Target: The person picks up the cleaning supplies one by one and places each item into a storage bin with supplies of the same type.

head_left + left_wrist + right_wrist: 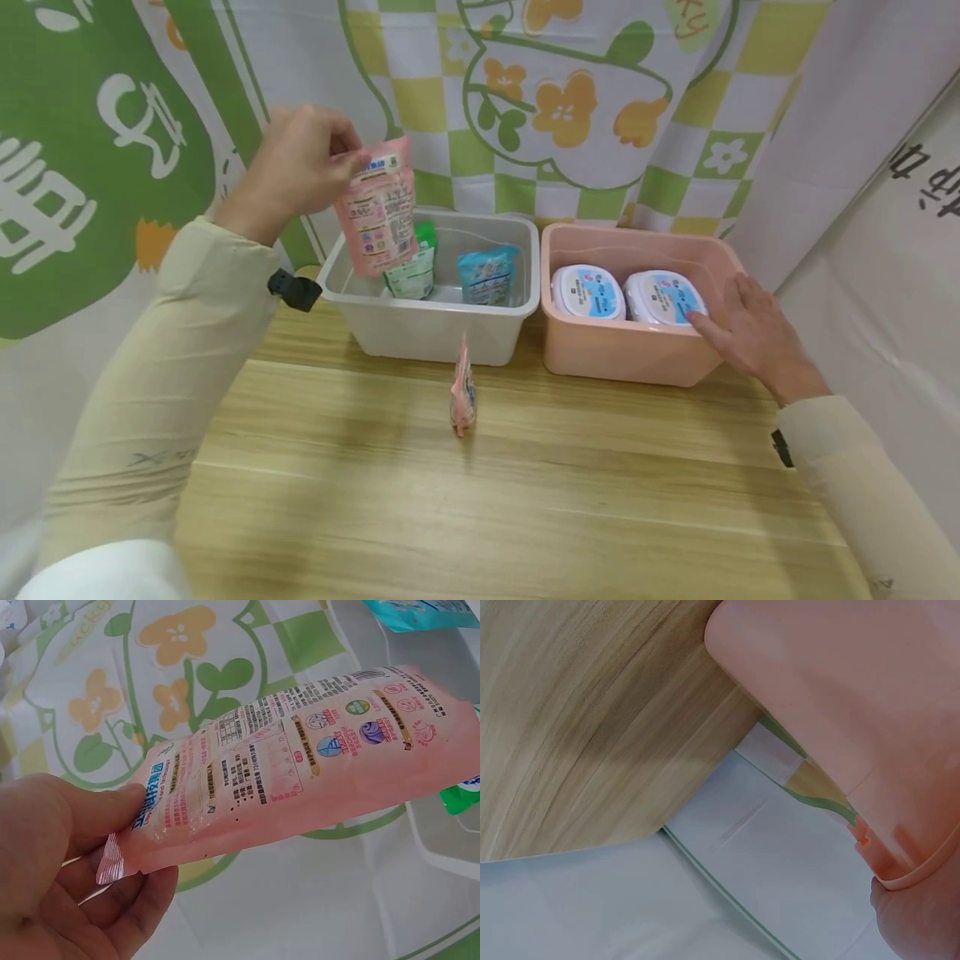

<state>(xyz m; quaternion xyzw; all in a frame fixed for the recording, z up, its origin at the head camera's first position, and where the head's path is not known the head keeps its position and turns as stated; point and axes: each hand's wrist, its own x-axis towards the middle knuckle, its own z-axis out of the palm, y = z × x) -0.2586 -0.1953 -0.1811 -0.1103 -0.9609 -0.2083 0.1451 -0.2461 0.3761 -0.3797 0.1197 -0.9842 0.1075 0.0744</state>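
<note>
My left hand (307, 162) pinches a pink printed pouch (378, 217) by its top edge, over the left part of a light grey bin (435, 332). In the left wrist view, the thumb lies on the printed face of the pouch (300, 772) and the fingers are behind it. Inside the grey bin are a green-and-white pouch (414, 277), partly hidden by the pink one, and a blue pouch (487, 277). My right hand (757, 333) rests on the right rim of a pink bin (630, 354), fingers extended; its edge (922, 919) shows in the right wrist view.
Two white tubs with blue printed lids (592, 292) sit side by side in the pink bin. Another pink pouch (462, 396) stands edge-on on the wooden table (570, 492), before the grey bin. A patterned curtain (562, 108) hangs behind the bins.
</note>
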